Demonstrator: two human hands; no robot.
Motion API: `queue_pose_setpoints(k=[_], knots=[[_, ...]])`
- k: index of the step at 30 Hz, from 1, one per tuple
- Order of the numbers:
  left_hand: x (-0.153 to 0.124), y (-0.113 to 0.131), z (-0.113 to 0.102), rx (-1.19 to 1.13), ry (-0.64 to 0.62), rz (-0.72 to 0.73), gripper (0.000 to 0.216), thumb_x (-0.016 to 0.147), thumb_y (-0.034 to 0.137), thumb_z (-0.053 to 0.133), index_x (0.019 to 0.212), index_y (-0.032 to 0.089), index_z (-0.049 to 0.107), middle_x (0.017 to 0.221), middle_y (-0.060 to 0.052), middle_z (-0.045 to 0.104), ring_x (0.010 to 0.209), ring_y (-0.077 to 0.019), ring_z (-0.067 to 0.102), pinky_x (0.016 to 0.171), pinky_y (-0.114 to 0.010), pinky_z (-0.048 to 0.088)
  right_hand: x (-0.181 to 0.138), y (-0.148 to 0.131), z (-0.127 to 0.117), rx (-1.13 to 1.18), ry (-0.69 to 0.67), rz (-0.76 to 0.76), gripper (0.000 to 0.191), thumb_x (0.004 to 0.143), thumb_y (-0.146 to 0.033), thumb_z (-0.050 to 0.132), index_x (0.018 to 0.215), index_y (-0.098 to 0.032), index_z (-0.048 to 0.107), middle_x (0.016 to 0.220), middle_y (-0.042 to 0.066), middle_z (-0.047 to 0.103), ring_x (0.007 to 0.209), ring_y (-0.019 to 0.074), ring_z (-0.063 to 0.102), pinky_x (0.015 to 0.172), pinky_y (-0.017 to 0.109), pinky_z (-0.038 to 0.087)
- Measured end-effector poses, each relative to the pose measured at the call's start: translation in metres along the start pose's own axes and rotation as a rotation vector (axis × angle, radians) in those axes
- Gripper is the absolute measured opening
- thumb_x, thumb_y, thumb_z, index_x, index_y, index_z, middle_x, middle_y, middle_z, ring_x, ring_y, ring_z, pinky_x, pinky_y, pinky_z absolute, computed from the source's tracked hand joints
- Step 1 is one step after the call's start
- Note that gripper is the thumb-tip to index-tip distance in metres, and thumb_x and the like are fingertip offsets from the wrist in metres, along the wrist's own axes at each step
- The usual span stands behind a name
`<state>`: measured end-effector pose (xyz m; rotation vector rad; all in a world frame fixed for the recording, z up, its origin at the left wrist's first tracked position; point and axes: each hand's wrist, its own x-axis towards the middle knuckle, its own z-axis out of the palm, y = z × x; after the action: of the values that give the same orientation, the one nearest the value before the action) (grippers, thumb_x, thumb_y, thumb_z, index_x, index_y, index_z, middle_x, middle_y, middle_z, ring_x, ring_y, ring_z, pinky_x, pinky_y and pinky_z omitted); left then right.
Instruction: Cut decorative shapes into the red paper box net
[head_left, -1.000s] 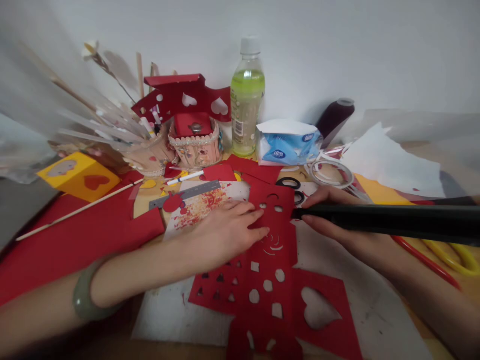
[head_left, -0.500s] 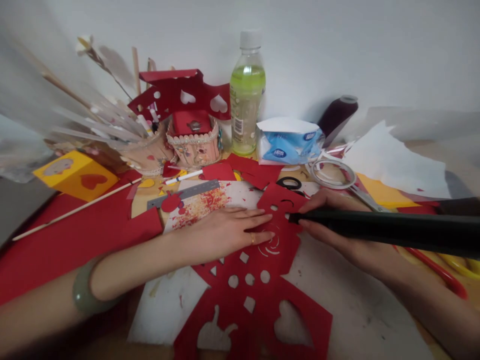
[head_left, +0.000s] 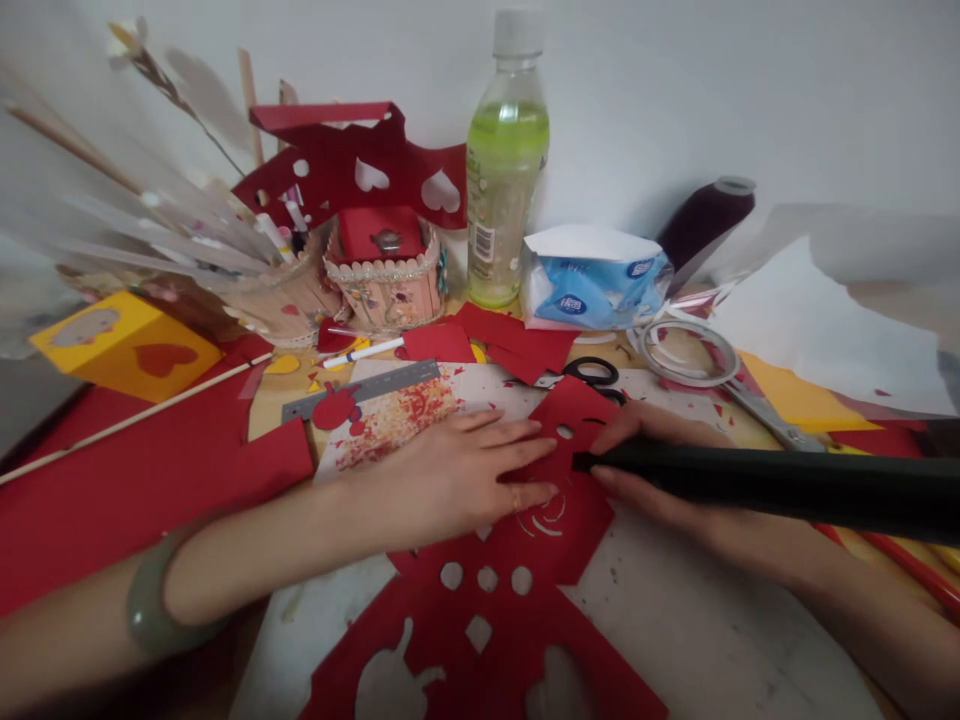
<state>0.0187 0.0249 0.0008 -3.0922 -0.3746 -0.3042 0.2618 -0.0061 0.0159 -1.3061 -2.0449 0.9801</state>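
A person's left hand lies palm-down on a sheet of red cut-out paper in the near middle of a crowded desk. Its fingers are stretched flat and slightly spread, pressing the far part of the sheet against a white mat. The paper runs out from under those fingers toward the near edge and is pierced with round, square and heart-shaped holes. A pale green bangle circles the left wrist.

From the right, the right hand grips a long black tool, with the fingers curled about its shaft. The tool's tip meets the red paper just right of the left fingertips, beside a small cluster of curved cuts.

Just beyond the hands lie black-handled scissors, a ring of clear tape and a grey ruler. Against the far wall stand a bottle of green liquid, a blue tissue pack, a dark thread spool and a stick-built basket. A yellow box sits at far left.
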Motion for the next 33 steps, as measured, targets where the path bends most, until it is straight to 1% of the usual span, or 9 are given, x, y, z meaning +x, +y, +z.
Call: queue_pose_setpoints(k=[3,6,11,14,18,23,27,31,33], knots=[[0.004,0.018,0.003,0.069,0.104,-0.087,0.025,0.095,0.021,0.044,0.106,0.018,0.066,0.118,-0.006,0.065,0.106,-0.022,0.06,0.089,-0.038,0.048,-0.001,-0.002,0.0,0.002,0.081,0.036,0.011,0.083,-0.037,0.062,0.085,-0.026,0.059,0.075,-0.003,0.061,0.065,0.0142,0.055,0.055,0.025,0.045],[0.005,0.034,0.006,0.116,0.174,-0.197,0.036,0.097,0.039,0.041,0.104,0.016,0.067,0.11,-0.007,0.069,0.1,-0.0213,0.061,0.086,-0.035,0.047,-0.001,-0.001,-0.001,0.003,0.128,0.044,0.01,0.083,-0.036,0.062,0.085,-0.027,0.058,0.073,-0.004,0.058,0.064,0.0133,0.054,0.055,0.024,0.044],[0.001,0.049,0.006,0.153,0.093,-0.269,0.063,0.083,0.068,0.05,0.118,0.018,0.063,0.12,-0.018,0.063,0.111,-0.0288,0.061,0.09,-0.037,0.045,-0.002,-0.003,-0.004,0.015,0.178,-0.009,0.008,0.082,-0.033,0.064,0.086,-0.029,0.058,0.077,-0.004,0.06,0.07,0.0137,0.057,0.06,0.023,0.047],[-0.001,0.05,0.005,0.128,0.032,-0.263,0.058,0.081,0.065,0.056,0.121,0.024,0.061,0.129,-0.015,0.057,0.116,-0.0292,0.058,0.092,-0.038,0.044,-0.005,-0.01,-0.005,0.006,0.222,-0.025,0.007,0.082,-0.033,0.063,0.088,-0.031,0.059,0.079,-0.004,0.063,0.07,0.0137,0.059,0.061,0.023,0.049],[-0.004,0.044,0.009,0.089,0.001,-0.181,0.049,0.09,0.057,0.049,0.125,0.023,0.057,0.135,-0.005,0.054,0.12,-0.0273,0.054,0.098,-0.042,0.041,-0.009,-0.019,-0.002,-0.003,0.248,-0.039,0.009,0.082,-0.031,0.064,0.09,-0.032,0.059,0.082,-0.005,0.063,0.072,0.013,0.061,0.063,0.022,0.051],[-0.009,0.028,0.008,0.02,0.019,-0.078,0.049,0.09,0.053,0.052,0.125,0.02,0.057,0.134,-0.004,0.055,0.123,-0.0254,0.052,0.099,-0.036,0.042,-0.007,-0.024,0.0,0.037,0.055,-0.048,0.005,0.083,-0.03,0.062,0.087,-0.03,0.059,0.078,-0.005,0.062,0.07,0.0113,0.06,0.06,0.02,0.051],[-0.012,0.012,0.001,-0.076,-0.068,0.014,0.046,0.094,0.05,0.047,0.13,0.022,0.052,0.142,-0.002,0.047,0.129,-0.02,0.045,0.104,-0.034,0.038,-0.003,-0.029,-0.001,0.049,-0.049,-0.05,0.003,0.083,-0.028,0.061,0.085,-0.027,0.059,0.077,-0.004,0.064,0.068,0.0118,0.06,0.059,0.021,0.051],[-0.012,0.001,-0.009,-0.128,-0.175,0.018,0.042,0.093,0.049,0.049,0.131,0.03,0.051,0.149,-0.003,0.036,0.135,-0.0199,0.038,0.111,-0.042,0.029,0.0,-0.028,0.001,0.068,-0.095,-0.027,0.005,0.084,-0.029,0.059,0.082,-0.025,0.059,0.075,-0.002,0.064,0.067,0.0132,0.061,0.056,0.022,0.05],[-0.011,-0.002,-0.015,-0.124,-0.225,0.002,0.035,0.095,0.041,0.05,0.129,0.034,0.051,0.15,-0.001,0.034,0.137,-0.0213,0.034,0.112,-0.049,0.026,0.001,-0.023,0.004,0.061,-0.114,-0.008,0.006,0.086,-0.03,0.057,0.083,-0.025,0.058,0.077,-0.002,0.064,0.069,0.0135,0.061,0.057,0.023,0.05]])
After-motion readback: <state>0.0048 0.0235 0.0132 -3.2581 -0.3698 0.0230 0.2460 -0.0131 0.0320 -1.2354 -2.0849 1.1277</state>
